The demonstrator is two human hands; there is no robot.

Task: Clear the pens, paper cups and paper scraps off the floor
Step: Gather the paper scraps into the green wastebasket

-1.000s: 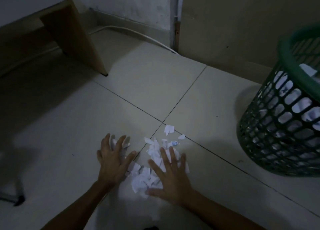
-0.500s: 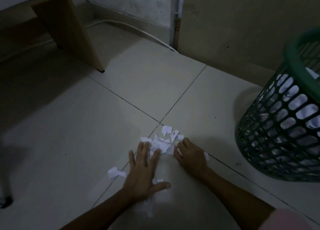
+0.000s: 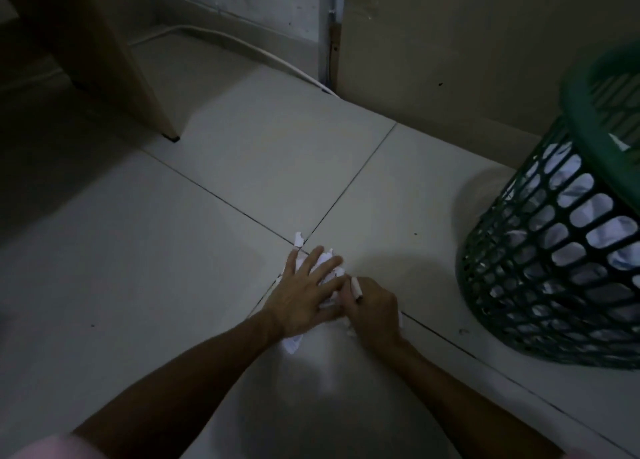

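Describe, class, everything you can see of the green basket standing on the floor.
The green basket looks like plastic, with a solid, lighter green rim on top and darker lattice walls pierced by rows of rounded slots. It stands upright on the tiled floor at the right, near the wall, partly cut off by the picture's edge. White paper shows through the slots, filling much of it. Neither hand touches it.

Pale tiled floor [image 3: 214,285] with dark grout lines. Resting directly on it: white paper scraps [image 3: 300,239], green lattice basket [image 3: 554,271], apparently a wooden furniture leg [image 3: 138,88].
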